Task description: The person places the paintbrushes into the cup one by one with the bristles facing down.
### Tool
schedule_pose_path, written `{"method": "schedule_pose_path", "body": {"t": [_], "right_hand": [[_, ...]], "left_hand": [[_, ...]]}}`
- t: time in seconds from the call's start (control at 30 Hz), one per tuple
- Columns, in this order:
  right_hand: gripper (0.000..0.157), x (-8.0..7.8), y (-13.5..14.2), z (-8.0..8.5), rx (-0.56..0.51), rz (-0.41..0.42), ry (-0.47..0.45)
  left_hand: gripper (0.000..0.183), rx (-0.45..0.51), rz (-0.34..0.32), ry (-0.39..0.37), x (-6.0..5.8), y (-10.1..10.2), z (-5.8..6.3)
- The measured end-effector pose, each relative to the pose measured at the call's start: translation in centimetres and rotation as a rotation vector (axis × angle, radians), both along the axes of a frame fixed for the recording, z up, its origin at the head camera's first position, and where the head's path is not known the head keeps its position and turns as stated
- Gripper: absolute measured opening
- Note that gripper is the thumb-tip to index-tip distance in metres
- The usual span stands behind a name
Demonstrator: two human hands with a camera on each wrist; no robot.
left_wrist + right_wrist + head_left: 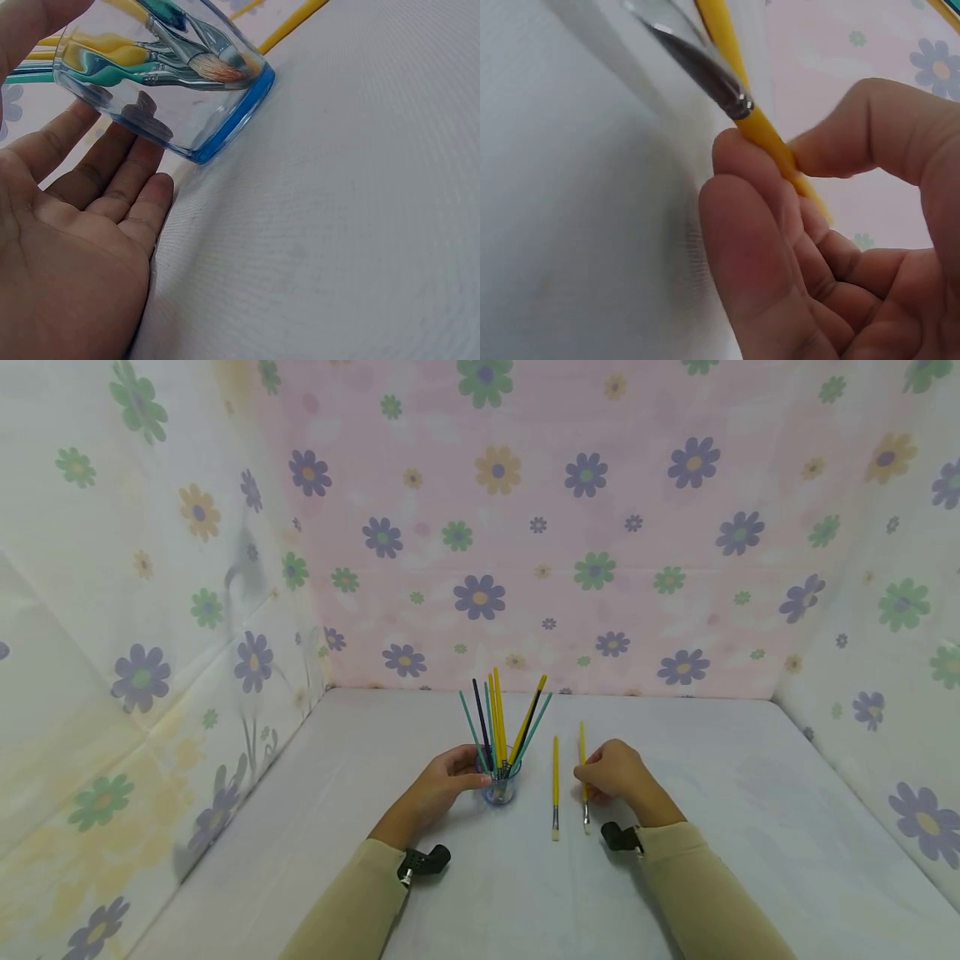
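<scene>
My left hand [442, 787] holds a clear glass cup [501, 792] from its left side, thumb at the near side and fingers around the back. In the left wrist view, the cup [199, 146] shows a thick blue base and several brush heads inside. Yellow, teal and dark brush handles [501, 718] fan out above its rim. To the right, my right hand [618, 772] pinches a yellow paintbrush [582, 739] by its handle, bristles toward me. Up close in the right wrist view, thumb and fingertips grip the handle [769, 142] just behind the metal ferrule.
Another yellow paintbrush [556, 777] lies on the white table [510, 893] between the cup and my right hand, bristles toward me. Flower-patterned cloth walls [540, 610] stand at the back and both sides. A black wrist device [427, 861] sits at each cuff.
</scene>
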State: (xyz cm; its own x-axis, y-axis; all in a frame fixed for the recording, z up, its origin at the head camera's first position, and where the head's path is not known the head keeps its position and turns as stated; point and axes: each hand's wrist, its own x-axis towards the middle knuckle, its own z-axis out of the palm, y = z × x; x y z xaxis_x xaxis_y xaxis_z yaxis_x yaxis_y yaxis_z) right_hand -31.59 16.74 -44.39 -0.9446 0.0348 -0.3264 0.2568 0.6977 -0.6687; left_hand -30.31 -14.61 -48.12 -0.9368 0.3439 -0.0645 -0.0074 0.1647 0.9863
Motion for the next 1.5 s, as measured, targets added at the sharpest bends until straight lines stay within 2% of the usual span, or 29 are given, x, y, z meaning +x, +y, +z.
{"method": "schedule_pose_path", "body": {"t": [0.13,0.37,0.63,0.9,1.2,1.5], "right_hand": [[0.028,-0.2,0.2,0.3,-0.068,-0.016,0.026],[0.026,0.2,0.3,1.3,-0.175,0.002,0.132],[0.043,1.0,-0.4,3.1,-0.228,0.023,0.219],[0.022,1.9,-1.3,4.8,-0.339,0.010,0.329],[0.025,2.5,-1.5,5.5,-0.408,0.018,0.425],[0.027,3.1,-1.8,6.3,-0.429,0.047,0.608]], "left_hand": [[0.070,0.003,-0.001,-0.002,0.0,0.0,0.0],[0.069,0.004,0.001,0.000,0.1,0.0,0.0],[0.069,0.004,0.000,0.002,0.2,0.0,0.2],[0.066,-0.006,0.002,0.006,0.2,0.1,0.2],[0.067,-0.023,-0.003,-0.004,0.1,0.1,0.1],[0.064,-0.011,-0.005,0.013,0.0,0.0,0.0]]}}
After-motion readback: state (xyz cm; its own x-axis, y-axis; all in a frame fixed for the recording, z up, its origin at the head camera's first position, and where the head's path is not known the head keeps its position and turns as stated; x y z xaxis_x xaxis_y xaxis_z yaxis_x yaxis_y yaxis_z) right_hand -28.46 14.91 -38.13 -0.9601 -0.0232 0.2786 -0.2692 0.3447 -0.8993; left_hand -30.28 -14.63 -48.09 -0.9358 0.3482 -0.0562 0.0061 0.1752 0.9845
